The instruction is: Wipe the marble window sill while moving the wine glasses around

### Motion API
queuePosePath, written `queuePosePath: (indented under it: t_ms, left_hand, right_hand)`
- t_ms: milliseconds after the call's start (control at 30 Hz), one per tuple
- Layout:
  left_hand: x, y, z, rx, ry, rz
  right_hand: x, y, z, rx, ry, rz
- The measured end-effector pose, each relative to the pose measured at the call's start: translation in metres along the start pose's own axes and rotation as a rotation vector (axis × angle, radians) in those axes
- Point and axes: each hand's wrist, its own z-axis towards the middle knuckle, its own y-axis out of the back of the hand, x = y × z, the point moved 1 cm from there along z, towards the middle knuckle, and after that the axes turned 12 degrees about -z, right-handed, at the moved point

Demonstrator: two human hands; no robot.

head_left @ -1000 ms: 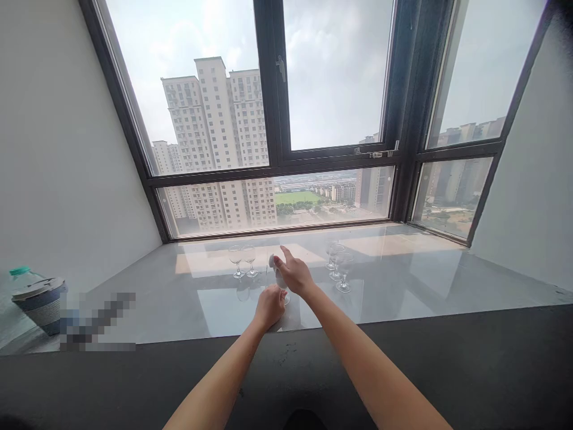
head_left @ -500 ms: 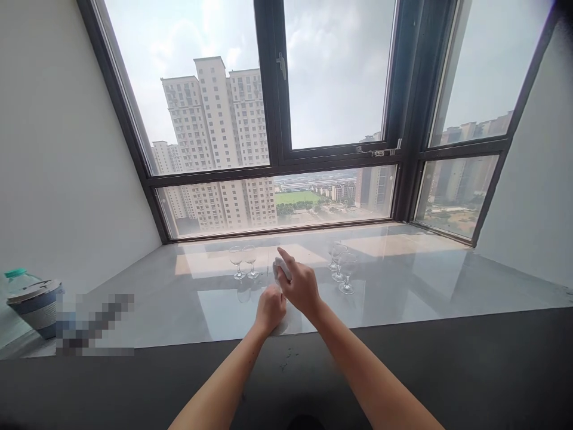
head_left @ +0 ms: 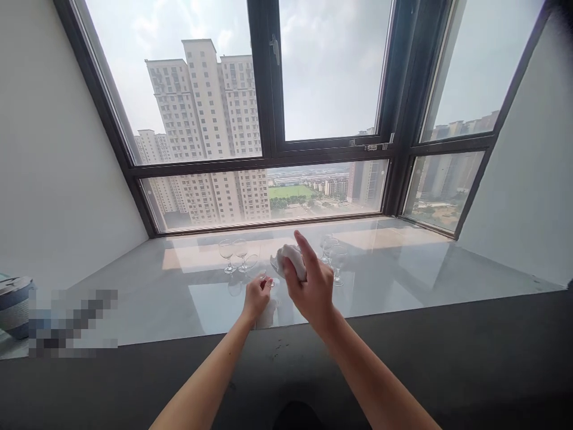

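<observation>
My left hand [head_left: 258,297] is closed around the stem or foot end of a small stemmed glass [head_left: 252,261]. The glass leans away toward the window, its clear outline faint against the sill. In my right hand [head_left: 314,289] is a bunched white cloth [head_left: 290,263], pinched by the thumb with the index finger stretched out; the cloth is apart from the glass. Beyond the left hand, two stemmed glasses [head_left: 227,255] stand upright side by side. More upright stemmed glasses [head_left: 339,258] stand behind my right hand, which partly covers them.
A glossy grey window sill [head_left: 147,304] runs below the dark window frame [head_left: 268,161]. At the far left is a cup with a textured sleeve [head_left: 15,310], cut off by the picture edge. A pixelated patch hides something beside it. White walls close in both sides.
My right hand with the cloth has moved away from the left hand, up and to the right. The glass in my left hand now shows. The view has shifted slightly.
</observation>
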Motion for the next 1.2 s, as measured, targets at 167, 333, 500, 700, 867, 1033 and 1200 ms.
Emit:
queuePosePath:
  t_ms: [167, 333, 500, 700, 867, 1033, 1200]
  left_hand:
    - [0.014, 0.011, 0.009, -0.093, 0.168, -0.359]
    - [0.023, 0.015, 0.012, -0.139, 0.19, -0.466]
    - [0.027, 0.017, 0.012, -0.22, 0.201, -0.42]
    - [0.027, 0.017, 0.013, -0.121, 0.237, -0.308]
    - [0.031, 0.014, 0.016, -0.091, 0.242, -0.175]
    - [0.028, 0.012, 0.017, -0.068, 0.227, -0.019]
    - [0.016, 0.008, 0.018, -0.009, 0.163, 0.151]
  right_hand:
    - [-0.046, -0.08, -0.059, 0.39, -0.628, -0.1]
    - [-0.037, -0.133, -0.089, 0.517, -0.922, 0.028]
    - [-0.035, -0.119, -0.081, 0.476, -0.934, 0.1]
    - [-0.087, -0.016, -0.081, 0.377, -0.712, 0.017]
    - [-0.178, 0.062, -0.091, 0.353, -0.69, -0.62]
    - [-0.253, 0.069, -0.085, 0.504, -0.82, -0.777]
    - [-0.27, 0.06, -0.087, 0.473, -0.866, -0.704]
